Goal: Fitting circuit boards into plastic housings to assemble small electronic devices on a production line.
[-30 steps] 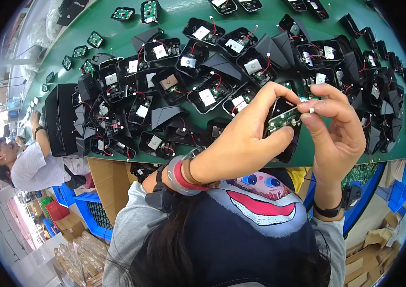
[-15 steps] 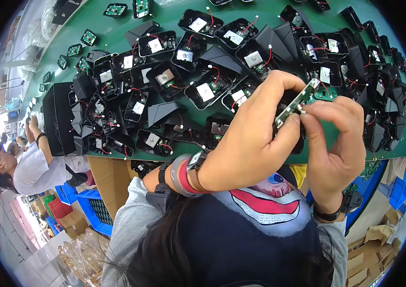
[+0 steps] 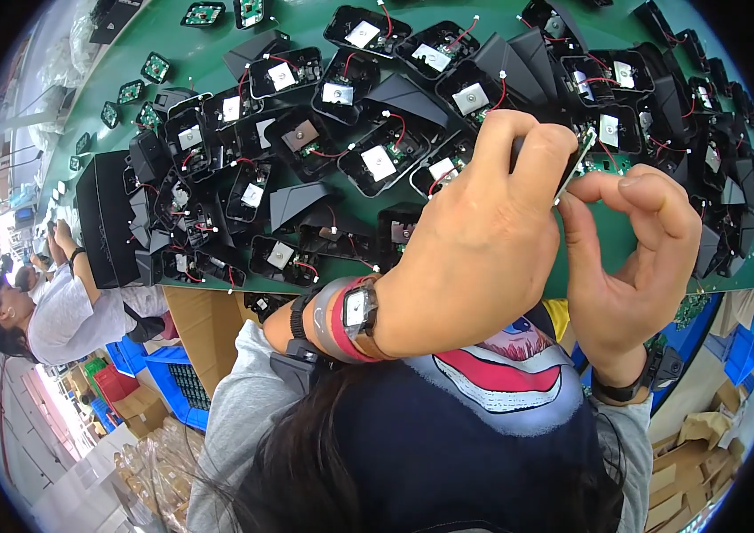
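Observation:
My left hand (image 3: pixel 488 235) grips a circuit board (image 3: pixel 581 160), now turned nearly edge-on above the table. The back of the hand hides most of the board, along with a dark part behind it. My right hand (image 3: pixel 639 258) has its thumb and index finger pinched together at the board's lower end; what lies between the fingertips is too small and covered to make out. Close to the hands, open black housings lie on the table, among them one housing (image 3: pixel 379 163) with a silver metal block and a red wire ending in a white plug.
Several similar housings and black wedge-shaped covers (image 3: pixel 297 204) crowd the green table (image 3: pixel 190 53). Loose green circuit boards (image 3: pixel 155 67) lie at the far left. A black box (image 3: pixel 108 222) stands near the left edge; beyond it works another person (image 3: pixel 75 306). Blue crates (image 3: pixel 177 386) stand below.
My left hand has rolled over, turning the board edge-on and hiding its face. My right hand has shifted slightly right, its pinch still at the board's lower end.

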Demonstrator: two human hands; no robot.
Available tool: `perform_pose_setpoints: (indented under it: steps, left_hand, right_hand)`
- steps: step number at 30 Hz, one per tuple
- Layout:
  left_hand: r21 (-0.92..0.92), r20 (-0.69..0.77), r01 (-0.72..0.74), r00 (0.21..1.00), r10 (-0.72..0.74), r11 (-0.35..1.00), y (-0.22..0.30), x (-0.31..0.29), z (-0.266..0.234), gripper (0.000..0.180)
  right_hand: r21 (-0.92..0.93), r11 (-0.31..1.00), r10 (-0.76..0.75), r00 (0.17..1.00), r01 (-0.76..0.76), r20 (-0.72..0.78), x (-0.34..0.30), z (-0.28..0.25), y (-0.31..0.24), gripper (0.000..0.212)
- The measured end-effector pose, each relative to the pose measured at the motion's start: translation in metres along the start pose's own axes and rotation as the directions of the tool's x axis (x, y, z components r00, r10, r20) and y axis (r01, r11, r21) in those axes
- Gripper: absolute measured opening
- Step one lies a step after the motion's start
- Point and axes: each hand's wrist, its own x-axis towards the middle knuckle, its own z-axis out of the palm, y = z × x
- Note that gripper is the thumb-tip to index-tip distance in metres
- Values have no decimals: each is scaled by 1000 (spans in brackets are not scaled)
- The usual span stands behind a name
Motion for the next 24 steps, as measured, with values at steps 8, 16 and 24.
perform_pose_setpoints:
  steps: [8, 16, 24]
  left_hand:
    - [-221, 77, 13, 997, 4, 975, -8, 2, -4, 36]
    - [-238, 114, -20, 992, 49, 971, -13, 2, -6, 28]
    - [-335, 114, 19, 993, 21, 942, -15, 6, -9, 22]
  right_hand:
    - [422, 892, 195, 980, -162, -36, -1, 3, 18, 55]
    - [352, 876, 270, 941, -328, 204, 16, -6, 19, 43]
    - [499, 857, 95, 991, -128, 91, 4, -7, 37, 44]
